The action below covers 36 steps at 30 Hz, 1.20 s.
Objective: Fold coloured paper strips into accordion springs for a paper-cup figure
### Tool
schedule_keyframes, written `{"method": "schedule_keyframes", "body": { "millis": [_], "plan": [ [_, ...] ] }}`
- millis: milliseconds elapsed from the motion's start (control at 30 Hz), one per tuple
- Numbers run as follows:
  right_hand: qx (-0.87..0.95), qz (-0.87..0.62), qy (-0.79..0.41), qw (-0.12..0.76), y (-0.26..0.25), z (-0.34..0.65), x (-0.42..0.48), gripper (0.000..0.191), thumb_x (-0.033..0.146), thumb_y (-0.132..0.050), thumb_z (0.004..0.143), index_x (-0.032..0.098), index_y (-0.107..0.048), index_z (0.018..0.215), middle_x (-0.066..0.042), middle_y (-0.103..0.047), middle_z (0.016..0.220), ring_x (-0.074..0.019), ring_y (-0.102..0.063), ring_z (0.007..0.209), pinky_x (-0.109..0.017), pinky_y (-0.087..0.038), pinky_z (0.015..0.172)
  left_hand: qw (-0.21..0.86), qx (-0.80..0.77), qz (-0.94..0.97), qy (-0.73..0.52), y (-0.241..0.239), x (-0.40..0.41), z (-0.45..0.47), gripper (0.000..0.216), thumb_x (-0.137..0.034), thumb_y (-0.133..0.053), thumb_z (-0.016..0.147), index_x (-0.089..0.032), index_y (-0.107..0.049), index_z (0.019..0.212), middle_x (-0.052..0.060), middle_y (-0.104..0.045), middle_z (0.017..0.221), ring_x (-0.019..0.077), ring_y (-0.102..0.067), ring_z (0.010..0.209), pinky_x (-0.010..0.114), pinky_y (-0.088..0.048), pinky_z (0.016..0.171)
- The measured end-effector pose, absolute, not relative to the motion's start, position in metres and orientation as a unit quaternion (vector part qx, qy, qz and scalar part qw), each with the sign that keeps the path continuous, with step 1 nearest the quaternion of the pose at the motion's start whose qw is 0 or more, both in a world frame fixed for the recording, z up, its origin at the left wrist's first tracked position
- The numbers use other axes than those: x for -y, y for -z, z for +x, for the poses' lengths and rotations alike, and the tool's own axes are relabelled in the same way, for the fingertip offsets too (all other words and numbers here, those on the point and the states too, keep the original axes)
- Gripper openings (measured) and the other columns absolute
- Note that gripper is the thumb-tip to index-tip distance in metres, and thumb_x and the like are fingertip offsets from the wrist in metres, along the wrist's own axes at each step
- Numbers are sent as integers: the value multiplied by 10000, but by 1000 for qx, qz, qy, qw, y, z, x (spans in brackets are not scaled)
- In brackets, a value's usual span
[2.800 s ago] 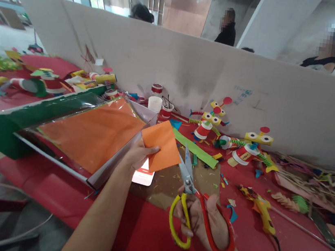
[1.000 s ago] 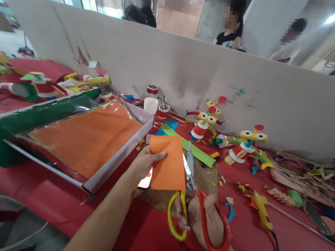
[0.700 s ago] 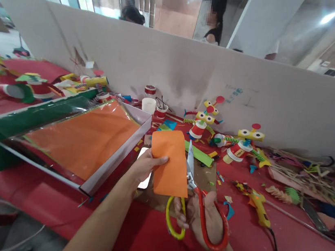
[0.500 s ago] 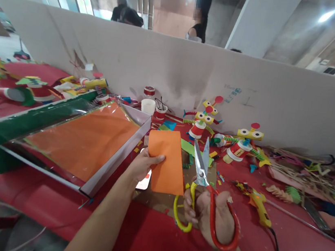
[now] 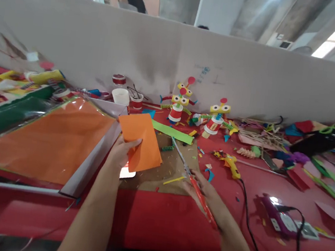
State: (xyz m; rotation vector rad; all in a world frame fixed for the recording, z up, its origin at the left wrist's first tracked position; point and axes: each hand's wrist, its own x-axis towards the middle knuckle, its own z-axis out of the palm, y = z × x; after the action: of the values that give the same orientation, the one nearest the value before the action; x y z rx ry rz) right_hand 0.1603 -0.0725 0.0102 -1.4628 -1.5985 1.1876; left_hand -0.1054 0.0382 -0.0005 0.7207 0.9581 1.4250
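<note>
Pinched between the thumb and fingers of my left hand [image 5: 123,152] is a folded sheet of orange paper [image 5: 142,138], held above a brown board. My right hand [image 5: 204,194] grips a pair of scissors [image 5: 190,171] with a red handle, seen nearly edge-on. Their blades point up and left, apart from the orange paper, with the tips near a light green paper strip [image 5: 172,132]. A small dark green coil [image 5: 167,148] lies on the brown board [image 5: 147,182]. Partly hidden behind my left hand is a white-edged object [image 5: 128,173].
An open box [image 5: 88,164] with orange sheets in clear wrap takes up the left. Paper-cup robot figures [image 5: 214,123] stand along the white partition [image 5: 104,39]. A yellow glue gun [image 5: 232,167] with a black cord lies at right, near a purple device [image 5: 280,218].
The view has swung right. The scissors have turned from upright with parted blades to slanting and edge-on, lower down. The orange paper has tilted in my left hand.
</note>
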Motion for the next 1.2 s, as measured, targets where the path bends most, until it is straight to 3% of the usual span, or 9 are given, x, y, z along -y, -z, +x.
{"method": "schedule_keyframes", "body": {
  "millis": [133,233,500,600,700,767,900,1000,1200],
  "plan": [
    [618,-731,-241,160,-14,196,90,474,422,-481,827,186,-442,1236,-99,-659,918,-259,-629,834,-357,-442,726,565,-382,337,-648,-1,-38,-106,485,-201,-827,480,-175,-651,930,45,-705,919,204,-665,835,307,-535,754],
    [594,-792,-132,50,-10,212,92,425,389,-423,843,163,-487,1196,-147,-664,906,-309,-640,860,-362,-433,684,545,-360,348,-672,-1,-39,-106,442,-181,-810,513,-187,-660,929,53,-700,967,203,-655,884,308,-534,792],
    [626,-780,-20,20,12,233,91,396,300,-444,840,184,-553,1203,-176,-604,1038,-310,-621,920,-405,-459,754,539,-348,371,-671,0,-35,-100,401,-217,-795,548,-159,-657,919,61,-698,957,205,-647,893,358,-510,857],
    [645,-758,17,94,2,216,86,358,314,-460,837,143,-613,1111,-205,-571,1115,-349,-557,1038,-486,-428,859,558,-348,388,-646,2,-32,-92,474,-230,-793,555,-160,-627,994,69,-690,990,203,-645,901,371,-501,864],
    [704,-651,-111,261,-10,174,68,421,387,-490,841,176,-540,1203,-146,-578,1183,-284,-523,1124,-447,-408,949,584,-351,413,-604,3,-26,-84,528,-224,-787,569,-173,-585,1055,66,-682,1022,202,-643,906,359,-512,830],
    [680,-598,-219,363,-14,140,48,497,431,-534,817,208,-474,1256,-121,-585,1198,-250,-562,1081,-409,-461,894,605,-344,430,-575,3,-22,-80,566,-201,-793,557,-186,-564,1074,59,-678,1040,204,-640,919,342,-518,807],
    [572,-530,-356,515,-13,95,12,352,433,-625,751,185,-573,994,-87,-683,954,-220,-645,848,-352,-517,750,659,-316,484,-482,3,-15,-81,621,-202,-816,521,-178,-570,1090,80,-679,1044,236,-641,929,345,-510,794],
    [542,-469,-449,534,-10,89,0,280,400,-658,728,181,-592,890,-66,-702,894,-215,-651,828,-341,-518,749,665,-313,471,-489,3,-15,-85,591,-293,-803,561,-171,-591,1099,95,-680,1042,253,-640,933,352,-496,805],
    [528,-452,-530,486,10,103,3,356,399,-656,737,209,-578,1027,-58,-716,927,-221,-671,812,-337,-523,710,644,-372,410,-528,1,-20,-89,378,-491,-628,735,-184,-641,955,46,-692,882,198,-638,869,295,-499,740]
  ]
}}
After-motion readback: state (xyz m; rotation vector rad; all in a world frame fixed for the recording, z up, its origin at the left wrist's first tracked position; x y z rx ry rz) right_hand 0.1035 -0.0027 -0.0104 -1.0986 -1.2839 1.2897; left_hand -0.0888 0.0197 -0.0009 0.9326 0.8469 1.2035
